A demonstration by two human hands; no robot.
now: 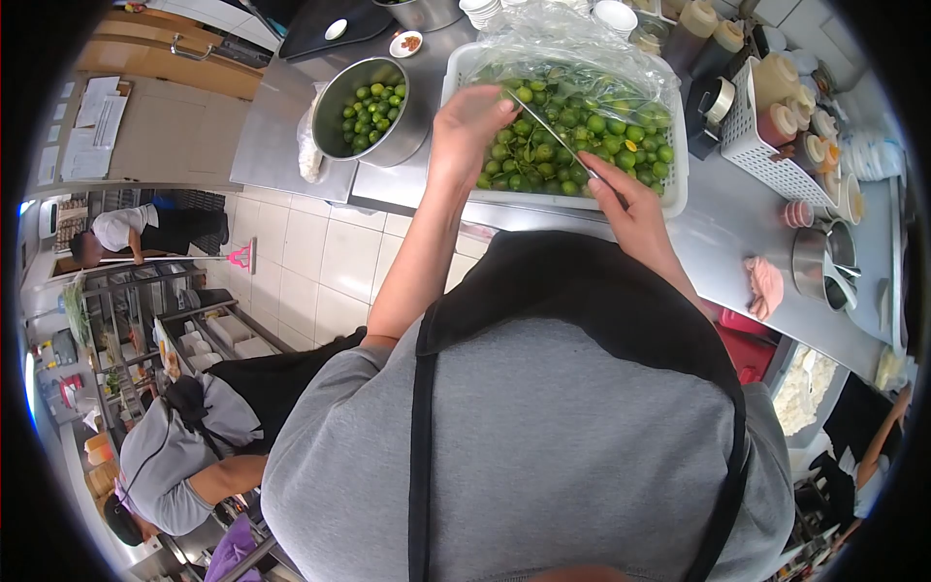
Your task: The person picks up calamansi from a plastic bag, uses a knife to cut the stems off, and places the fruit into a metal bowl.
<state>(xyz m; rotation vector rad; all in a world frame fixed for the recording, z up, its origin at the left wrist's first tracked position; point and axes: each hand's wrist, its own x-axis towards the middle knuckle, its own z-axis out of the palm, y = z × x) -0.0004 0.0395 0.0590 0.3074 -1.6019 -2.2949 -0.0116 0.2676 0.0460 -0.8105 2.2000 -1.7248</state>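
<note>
My right hand grips a knife by its dark handle, and the thin blade slants up and left over the limes. The blade's tip is close to the fingertips of my left hand. Those fingers are closed, with a bit of green at their tips that looks like a lime, mostly hidden. Below both hands lies a white plastic crate full of green limes, some with stems and leaves. A clear plastic bag covers the far part of the crate.
A steel pot holding more limes stands left of the crate on the steel counter. A small dish sits behind. To the right are a white basket of bottles and a pink cloth. Several people work nearby; one holds a pink mop.
</note>
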